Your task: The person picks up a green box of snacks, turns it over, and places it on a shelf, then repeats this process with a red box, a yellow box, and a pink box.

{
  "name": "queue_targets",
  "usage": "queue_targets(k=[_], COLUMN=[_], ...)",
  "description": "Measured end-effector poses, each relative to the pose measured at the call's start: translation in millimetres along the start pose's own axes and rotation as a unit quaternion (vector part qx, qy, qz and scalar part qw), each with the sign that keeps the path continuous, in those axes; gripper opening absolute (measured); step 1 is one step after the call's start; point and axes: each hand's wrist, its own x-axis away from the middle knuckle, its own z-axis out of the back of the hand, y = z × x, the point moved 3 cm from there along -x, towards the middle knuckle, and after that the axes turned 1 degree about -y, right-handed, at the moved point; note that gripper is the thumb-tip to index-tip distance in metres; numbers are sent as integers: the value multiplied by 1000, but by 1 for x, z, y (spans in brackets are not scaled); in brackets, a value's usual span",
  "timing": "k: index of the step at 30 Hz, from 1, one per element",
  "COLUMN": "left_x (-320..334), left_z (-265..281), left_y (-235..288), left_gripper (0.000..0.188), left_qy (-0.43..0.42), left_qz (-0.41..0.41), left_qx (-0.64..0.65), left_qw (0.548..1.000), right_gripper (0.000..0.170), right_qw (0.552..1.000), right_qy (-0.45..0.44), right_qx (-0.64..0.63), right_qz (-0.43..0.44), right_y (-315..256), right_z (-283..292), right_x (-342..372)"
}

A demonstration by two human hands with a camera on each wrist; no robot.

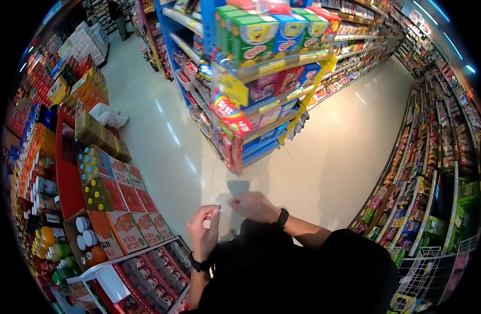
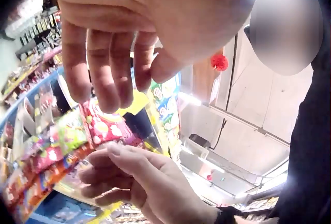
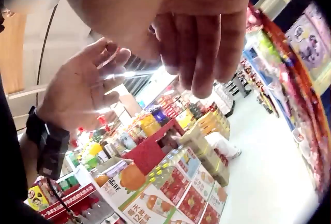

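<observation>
Both hands are raised in front of the body. In the head view the left hand (image 1: 202,230) has its thumb and fingertips bent toward each other, and the right hand (image 1: 256,206) lies just to its right, a small gap apart. The left wrist view looks past the left hand (image 2: 129,32), its fingers loosely bent, to the right hand (image 2: 155,182) with fingers spread. Loose fingers of the right hand (image 3: 176,27) hang in the right wrist view, and beyond them the left hand (image 3: 80,89) is half curled. No held object can be made out in either.
A blue shelf end (image 1: 261,152) with boxes and hanging snack bags is ahead. Stacked cartons (image 1: 126,230) and bottles line the left; long snack shelves (image 1: 408,204) run along the right. A wire basket (image 1: 419,272) is at lower right. A person's legs (image 1: 108,116) show at left.
</observation>
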Motion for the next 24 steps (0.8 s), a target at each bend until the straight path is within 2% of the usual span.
queue_targets(k=[1, 4, 6, 8, 10, 12, 13, 16, 17, 19, 22, 23, 24], left_x=[-14, -54, -80, -109, -135, -164, -177, -221, -234, -259, -290, -302, -308], left_z=[-21, -84, -119, -156, -192, -221, -231, -252, -256, -260, -262, -259, -257], left_y=[11, 42, 44, 51, 39, 44, 43, 33, 27, 12, -6, -11, -9], left_gripper=[11, 9, 16, 20, 27, 34, 43, 50, 53, 60, 66, 70, 70], left_qy=[-23, -38, -75, -80, -51, -20, -22, 77, 85, 102, 181, 179, 157], left_qz=[1, -28, -63, -102, -87, -92, -102, -164, -139, -104, -135, -148, -113], left_qx=[4, -1, -29, -39, 2, -3, -14, -87, -89, -92, -148, -161, -140], left_qw=[1000, 999, 995, 991, 995, 996, 994, 980, 983, 985, 963, 959, 971], right_gripper=[16, 20, 30, 37, 38, 40, 41, 43, 39, 37, 38, 39, 40], right_qw=[997, 978, 961, 953, 942, 949, 950, 966, 960, 966, 968, 967, 968], right_qy=[72, 185, 268, 298, 322, 311, 305, 250, 254, 214, 177, 169, 173], right_qx=[-6, -43, -32, -32, -89, -54, -36, 49, 103, 132, 172, 186, 176], right_qz=[-1, -86, -63, -35, -11, 30, 52, 37, 56, 67, 50, 38, 37], right_y=[9, 56, 97, 111, 122, 128, 130, 132, 141, 147, 142, 140, 140], right_z=[24, 87, 122, 168, 199, 225, 236, 254, 254, 258, 259, 258, 258], right_x=[1, -12, -28, -58, -81, -102, -111, -134, -142, -153, -158, -158, -158])
